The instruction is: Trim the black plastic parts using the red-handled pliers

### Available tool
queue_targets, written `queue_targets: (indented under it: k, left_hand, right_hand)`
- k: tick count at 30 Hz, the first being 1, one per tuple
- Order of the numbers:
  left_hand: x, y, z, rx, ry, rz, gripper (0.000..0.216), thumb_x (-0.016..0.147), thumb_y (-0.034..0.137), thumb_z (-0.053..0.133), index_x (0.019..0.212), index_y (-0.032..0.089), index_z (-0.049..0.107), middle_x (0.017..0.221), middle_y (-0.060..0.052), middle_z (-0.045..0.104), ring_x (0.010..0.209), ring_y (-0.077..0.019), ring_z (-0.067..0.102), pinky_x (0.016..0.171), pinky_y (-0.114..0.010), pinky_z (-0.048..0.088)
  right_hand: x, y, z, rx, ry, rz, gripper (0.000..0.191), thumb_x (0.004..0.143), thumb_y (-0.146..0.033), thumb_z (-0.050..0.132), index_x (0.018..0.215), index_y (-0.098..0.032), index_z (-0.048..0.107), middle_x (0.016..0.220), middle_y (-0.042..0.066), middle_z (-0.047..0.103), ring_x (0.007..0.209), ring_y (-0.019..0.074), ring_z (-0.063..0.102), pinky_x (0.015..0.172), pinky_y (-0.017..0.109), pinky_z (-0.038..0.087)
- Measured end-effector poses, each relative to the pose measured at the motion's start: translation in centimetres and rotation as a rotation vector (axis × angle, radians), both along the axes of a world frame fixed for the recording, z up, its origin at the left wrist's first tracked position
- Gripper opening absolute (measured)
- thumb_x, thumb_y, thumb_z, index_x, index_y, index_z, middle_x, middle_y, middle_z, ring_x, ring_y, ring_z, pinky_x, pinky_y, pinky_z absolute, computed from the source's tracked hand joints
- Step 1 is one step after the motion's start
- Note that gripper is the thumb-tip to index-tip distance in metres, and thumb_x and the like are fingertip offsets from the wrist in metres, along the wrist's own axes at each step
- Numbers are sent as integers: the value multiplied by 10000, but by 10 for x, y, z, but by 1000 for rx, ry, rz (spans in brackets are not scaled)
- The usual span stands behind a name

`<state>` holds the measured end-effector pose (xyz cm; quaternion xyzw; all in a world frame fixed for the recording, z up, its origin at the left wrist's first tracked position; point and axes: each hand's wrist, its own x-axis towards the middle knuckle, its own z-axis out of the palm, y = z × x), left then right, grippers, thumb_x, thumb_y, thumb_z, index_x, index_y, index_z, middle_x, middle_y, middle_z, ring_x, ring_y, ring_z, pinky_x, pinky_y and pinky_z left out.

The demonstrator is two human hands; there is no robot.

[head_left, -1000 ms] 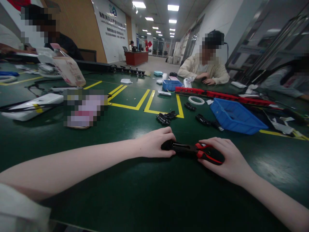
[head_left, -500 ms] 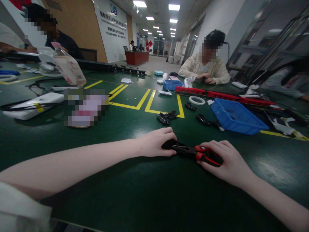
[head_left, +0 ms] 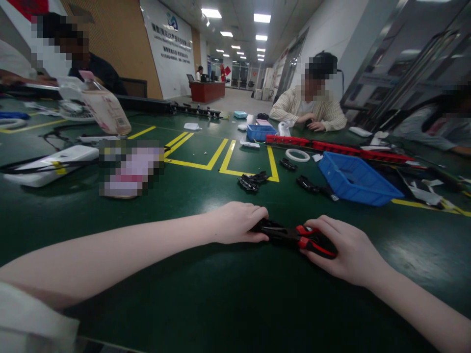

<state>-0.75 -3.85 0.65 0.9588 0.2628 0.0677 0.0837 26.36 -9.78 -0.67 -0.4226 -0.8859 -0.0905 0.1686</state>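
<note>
Red-and-black pliers [head_left: 317, 245] are gripped at the handles by my right hand [head_left: 348, 245], their jaws pointing left. My left hand [head_left: 241, 223] pinches a small black part [head_left: 265, 226], mostly covered by the fingers. The plier jaws meet this part just right of my left fingertips; exactly how they grip it I cannot make out. Both hands are low over the green table [head_left: 221, 304]. Beyond them lie similar-looking black parts [head_left: 252, 181], with another black piece [head_left: 308, 184] beside the blue bin.
A blue bin [head_left: 360, 181] stands at the right, near a white ring [head_left: 297, 155] and a long red strip [head_left: 312, 144]. On the left are a phone [head_left: 134, 171], a white device with a black cord [head_left: 55, 164] and a leaning bottle [head_left: 106, 108]. A person [head_left: 311, 103] sits opposite.
The camera view has shifted slightly. My left hand has turned a little over the black part, and less of the part shows. The pliers remain in my right hand.
</note>
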Motion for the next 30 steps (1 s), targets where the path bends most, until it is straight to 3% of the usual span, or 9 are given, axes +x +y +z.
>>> queue_targets:
  k: [5, 14, 25, 30]
  left_hand:
    - [1, 2, 2, 40, 47, -4, 325, 847, 491, 559, 926, 178, 517, 845, -10, 631, 732, -165, 601, 556, -238, 388]
    - [0, 3, 2, 51, 18, -26, 315, 831, 493, 545, 813, 179, 531, 775, -3, 617, 655, -153, 575, 525, -235, 358]
    - [-1, 2, -2, 134, 0, -6, 342, 857, 512, 487, 822, 175, 532, 750, -12, 629, 630, -168, 595, 549, -257, 393]
    - [-1, 1, 0, 152, 30, 14, 369, 871, 528, 469, 824, 168, 533, 743, -26, 642, 639, -185, 613, 594, -276, 423]
  right_hand:
    - [-3, 2, 2, -51, -14, -13, 359, 787, -408, 592, 1074, -199, 539, 947, 72, 636, 773, 184, 612, 648, 308, 490]
    - [-11, 2, 19, -47, -73, -1, 358, 771, -412, 602, 1054, -194, 572, 943, 84, 654, 772, 196, 619, 653, 326, 486]
    - [-10, -4, 7, -151, 30, -59, 338, 788, -406, 595, 1053, -210, 523, 942, 57, 631, 790, 183, 614, 661, 312, 503]
    - [-11, -7, 6, -124, 49, -70, 348, 778, -408, 602, 1052, -203, 540, 932, 65, 638, 761, 184, 618, 631, 309, 506]
